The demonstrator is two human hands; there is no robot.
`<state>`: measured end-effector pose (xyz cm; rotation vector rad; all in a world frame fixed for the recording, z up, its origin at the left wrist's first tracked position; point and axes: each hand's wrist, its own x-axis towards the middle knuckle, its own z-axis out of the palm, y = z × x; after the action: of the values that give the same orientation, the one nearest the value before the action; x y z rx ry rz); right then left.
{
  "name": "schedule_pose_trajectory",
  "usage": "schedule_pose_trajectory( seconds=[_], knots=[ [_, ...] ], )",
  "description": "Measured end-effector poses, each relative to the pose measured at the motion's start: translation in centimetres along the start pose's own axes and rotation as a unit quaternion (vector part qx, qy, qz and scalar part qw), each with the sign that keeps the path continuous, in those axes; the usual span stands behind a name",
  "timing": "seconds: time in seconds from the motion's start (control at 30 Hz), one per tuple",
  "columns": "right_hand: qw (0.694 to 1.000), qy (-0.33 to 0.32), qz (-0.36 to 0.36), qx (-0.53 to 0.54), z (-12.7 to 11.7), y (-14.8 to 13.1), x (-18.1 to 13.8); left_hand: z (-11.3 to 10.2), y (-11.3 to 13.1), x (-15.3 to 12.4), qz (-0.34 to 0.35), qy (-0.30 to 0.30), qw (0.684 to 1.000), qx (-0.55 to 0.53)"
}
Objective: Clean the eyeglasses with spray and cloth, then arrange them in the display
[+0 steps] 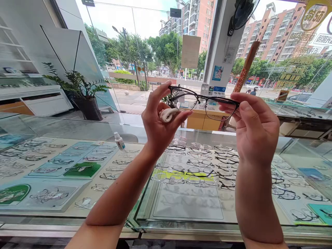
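A pair of black-rimmed glasses (204, 102) is held up at chest height above a glass display counter (181, 207). My left hand (160, 119) pinches the left end of the frame between thumb and fingers and also keeps a small crumpled white cloth (168, 114) in its palm. My right hand (252, 126) grips the right end of the frame with closed fingers. The lenses face the window and look clear.
Under the counter glass lie several rows of spectacle frames (207, 166) on trays. A small white spray bottle (119, 141) lies on the counter to the left. A potted plant (83, 93) stands by the window, beside white shelving (31, 93). A street shows outside.
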<state>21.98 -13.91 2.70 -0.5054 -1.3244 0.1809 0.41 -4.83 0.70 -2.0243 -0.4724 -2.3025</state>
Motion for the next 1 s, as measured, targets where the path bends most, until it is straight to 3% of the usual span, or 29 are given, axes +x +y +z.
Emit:
schedule_pose_trajectory(
  seconds=[0.13, 0.47, 0.7, 1.0],
  knots=[
    [0.999, -0.023, 0.003, -0.028, -0.3, 0.8, 0.2, -0.1, 0.2, 0.1, -0.054, -0.028, 0.998, -0.011],
    [0.999, -0.013, 0.041, -0.024, -0.2, 1.0, 0.3, 0.4, -0.6, 0.0, 0.005, -0.019, 0.996, -0.091],
    [0.999, -0.018, 0.039, -0.012, -0.1, 1.2, 0.5, 0.5, -0.5, 0.1, -0.024, -0.011, 0.998, -0.065],
    [0.997, -0.012, 0.077, -0.010, -0.3, 2.0, 0.6, 0.8, -1.4, 0.0, -0.053, -0.046, 0.988, -0.140]
  ],
)
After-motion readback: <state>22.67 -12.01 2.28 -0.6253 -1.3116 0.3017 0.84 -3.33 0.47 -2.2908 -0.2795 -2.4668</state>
